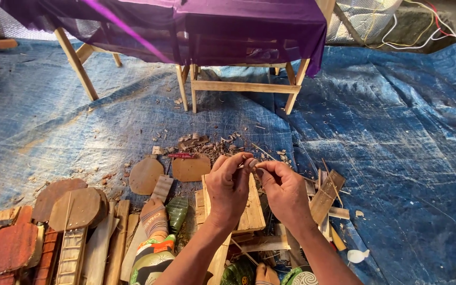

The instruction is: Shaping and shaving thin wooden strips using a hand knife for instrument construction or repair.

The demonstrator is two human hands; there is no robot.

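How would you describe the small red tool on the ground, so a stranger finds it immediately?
Start at the blue tarp, then the pile of wood shavings before the purple-draped table. At its near edge lies a small red tool, just above two flat brown cut-outs. It is the only bright red item there.

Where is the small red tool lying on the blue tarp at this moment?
In the head view, the small red tool lies left of centre on the blue tarp, among the wood shavings, just above the two flat brown wooden pieces and left of the left hand.
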